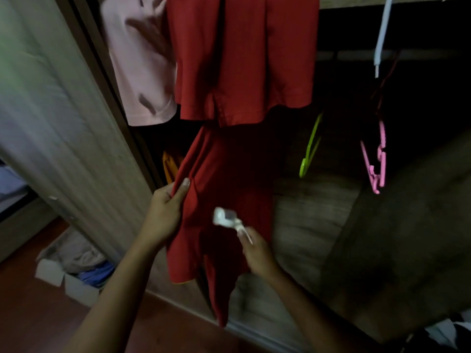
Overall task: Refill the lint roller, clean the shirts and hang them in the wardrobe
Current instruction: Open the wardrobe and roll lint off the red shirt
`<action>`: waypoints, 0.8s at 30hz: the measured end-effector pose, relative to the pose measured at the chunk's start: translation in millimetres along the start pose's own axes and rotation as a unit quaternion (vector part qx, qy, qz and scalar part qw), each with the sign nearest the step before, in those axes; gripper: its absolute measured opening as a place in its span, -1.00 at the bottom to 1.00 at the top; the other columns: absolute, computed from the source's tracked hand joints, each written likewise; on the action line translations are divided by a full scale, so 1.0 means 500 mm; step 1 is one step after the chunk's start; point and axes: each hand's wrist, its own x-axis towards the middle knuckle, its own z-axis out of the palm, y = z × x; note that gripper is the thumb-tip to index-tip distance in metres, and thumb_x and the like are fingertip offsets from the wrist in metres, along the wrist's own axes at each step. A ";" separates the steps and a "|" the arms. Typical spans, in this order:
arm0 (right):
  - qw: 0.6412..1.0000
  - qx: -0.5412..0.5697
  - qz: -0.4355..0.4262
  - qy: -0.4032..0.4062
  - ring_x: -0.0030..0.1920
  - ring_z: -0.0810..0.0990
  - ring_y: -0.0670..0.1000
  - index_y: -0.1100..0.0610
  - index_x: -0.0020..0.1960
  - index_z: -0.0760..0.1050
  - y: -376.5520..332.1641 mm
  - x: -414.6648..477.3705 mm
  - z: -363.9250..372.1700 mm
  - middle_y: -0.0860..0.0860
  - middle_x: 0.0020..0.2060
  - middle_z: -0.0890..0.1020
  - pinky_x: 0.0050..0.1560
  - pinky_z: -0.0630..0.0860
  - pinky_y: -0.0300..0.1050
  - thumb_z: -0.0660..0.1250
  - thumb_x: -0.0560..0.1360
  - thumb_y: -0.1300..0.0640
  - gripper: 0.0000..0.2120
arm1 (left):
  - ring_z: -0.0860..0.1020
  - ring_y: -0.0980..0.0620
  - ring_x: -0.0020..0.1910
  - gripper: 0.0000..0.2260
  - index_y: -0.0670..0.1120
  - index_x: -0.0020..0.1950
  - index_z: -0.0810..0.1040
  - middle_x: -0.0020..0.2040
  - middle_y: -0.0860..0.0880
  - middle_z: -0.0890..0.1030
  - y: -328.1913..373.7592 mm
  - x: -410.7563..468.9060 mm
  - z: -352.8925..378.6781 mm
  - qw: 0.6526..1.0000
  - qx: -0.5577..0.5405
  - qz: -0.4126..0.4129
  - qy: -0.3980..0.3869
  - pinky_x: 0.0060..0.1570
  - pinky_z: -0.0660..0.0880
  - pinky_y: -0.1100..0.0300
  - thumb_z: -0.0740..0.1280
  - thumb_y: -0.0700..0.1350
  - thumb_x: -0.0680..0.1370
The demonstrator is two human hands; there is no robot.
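Observation:
A long red garment (224,189) hangs down in the open wardrobe, below a red shirt (242,54) on the rail. My left hand (165,210) pinches the long garment's left edge and holds it taut. My right hand (257,253) grips the handle of a white lint roller (226,219), whose head lies against the red cloth. The roller is blurred. A pale pink shirt (140,62) hangs to the left of the red shirt.
Empty hangers hang at the right: a green one (309,149), a pink one (377,161) and a white one (382,34). The wardrobe door (58,118) stands at the left. A white box of clothes (74,266) sits on the floor. Something orange (169,166) shows behind the garment.

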 end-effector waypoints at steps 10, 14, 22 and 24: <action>0.958 0.238 0.153 0.045 -0.62 0.27 -0.12 0.03 -0.03 0.43 -0.120 0.207 -0.125 -0.01 -0.42 0.36 -0.58 0.18 -0.39 0.18 0.63 0.07 -0.90 | 0.52 -0.11 -0.23 -0.54 -0.39 -0.03 0.53 -0.23 -0.26 0.59 0.011 0.000 -0.021 1.000 0.015 0.003 0.001 -0.17 0.48 -0.05 0.27 0.06 0.64; 0.942 0.286 0.157 0.074 -0.58 0.32 -0.11 0.00 0.16 0.37 -0.136 0.246 -0.136 -0.02 -0.38 0.39 -0.58 0.23 -0.35 0.15 0.66 0.00 -0.87 | 0.53 -0.09 -0.28 -0.65 -0.25 -0.12 0.57 -0.27 -0.23 0.59 0.009 -0.002 -0.015 1.000 0.013 -0.002 0.000 -0.27 0.51 0.10 0.26 0.01 0.66; 0.964 0.057 0.227 -0.127 -0.61 0.30 -0.12 0.00 0.20 0.47 0.062 0.032 -0.007 0.00 -0.42 0.39 -0.56 0.19 -0.31 0.18 0.65 -0.06 -0.78 | 0.62 0.01 -0.39 -0.70 -0.20 -0.13 0.59 -0.34 -0.12 0.65 0.014 -0.004 -0.011 1.000 0.020 -0.002 0.012 -0.40 0.56 0.22 0.24 -0.04 0.67; 0.969 0.048 0.215 -0.111 -0.59 0.29 -0.12 0.09 0.19 0.50 0.068 0.040 -0.021 0.00 -0.44 0.38 -0.56 0.18 -0.28 0.20 0.65 -0.03 -0.76 | 0.61 0.00 -0.38 -0.69 -0.22 -0.10 0.60 -0.31 -0.15 0.65 0.011 -0.008 -0.009 1.000 0.025 0.001 0.008 -0.39 0.56 0.21 0.24 -0.03 0.68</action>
